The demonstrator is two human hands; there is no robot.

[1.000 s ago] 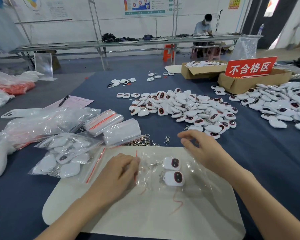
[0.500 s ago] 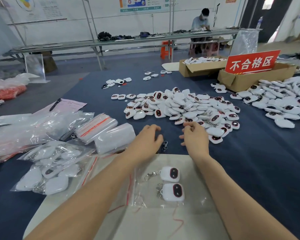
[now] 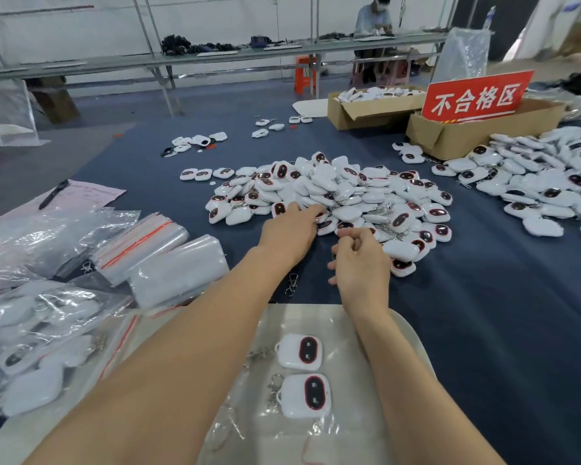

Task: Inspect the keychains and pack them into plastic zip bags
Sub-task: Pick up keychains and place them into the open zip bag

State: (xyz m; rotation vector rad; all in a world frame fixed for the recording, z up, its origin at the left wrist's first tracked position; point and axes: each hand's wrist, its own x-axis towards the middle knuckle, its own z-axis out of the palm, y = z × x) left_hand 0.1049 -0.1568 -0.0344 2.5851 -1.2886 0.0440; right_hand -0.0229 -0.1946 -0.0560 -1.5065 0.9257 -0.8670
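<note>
A big pile of white keychains (image 3: 332,193) with dark red-rimmed faces lies on the blue cloth. My left hand (image 3: 287,231) reaches into its near edge, fingers stretched out and touching keychains. Beside it, my right hand (image 3: 361,263) has its fingers curled and pinches at a keychain (image 3: 345,225) on the pile's near edge. Closer to me, a clear zip bag (image 3: 342,330) holding two keychains (image 3: 301,352) lies between my forearms on a white board (image 3: 413,337).
Stacks of empty zip bags (image 3: 148,243) and filled bags (image 3: 34,347) sit at the left. A loose metal clasp (image 3: 291,284) lies near my left wrist. Two cardboard boxes (image 3: 457,135) with a red sign and a second keychain pile (image 3: 550,182) are at the right. A person sits far back.
Both hands left the zip bag and moved forward to the big pile. My left hand now reaches into it and my right hand curls at its near edge.
</note>
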